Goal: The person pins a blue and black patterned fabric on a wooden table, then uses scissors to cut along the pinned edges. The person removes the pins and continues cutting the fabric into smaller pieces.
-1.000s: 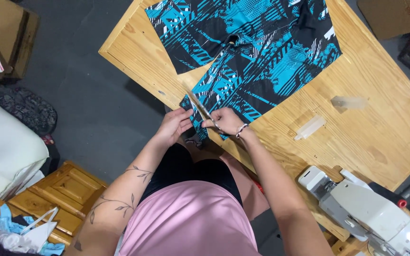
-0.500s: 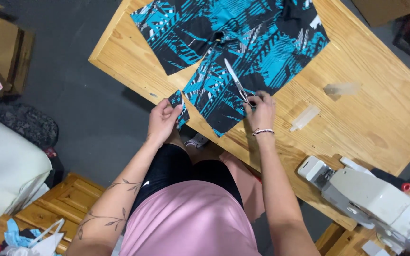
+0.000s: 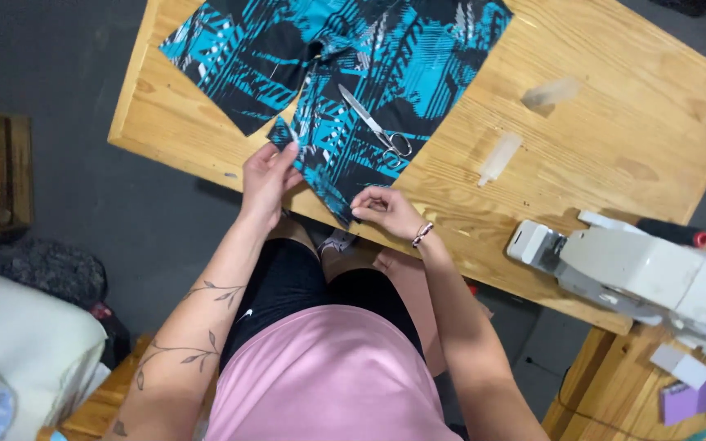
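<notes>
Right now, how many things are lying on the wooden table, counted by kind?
Printed cloth pieces: 1 spread, number of pieces unclear
Scissors: 1
Clear plastic bits: 2
White sewing machine: 1
Total: 5

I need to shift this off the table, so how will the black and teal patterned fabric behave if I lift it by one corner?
The patterned fabric lies flat in thin layers, so it will likely drape and fold, not stay stiff. It looks light. The scissors rest on it and would probably slide off toward the wooden table.
</notes>
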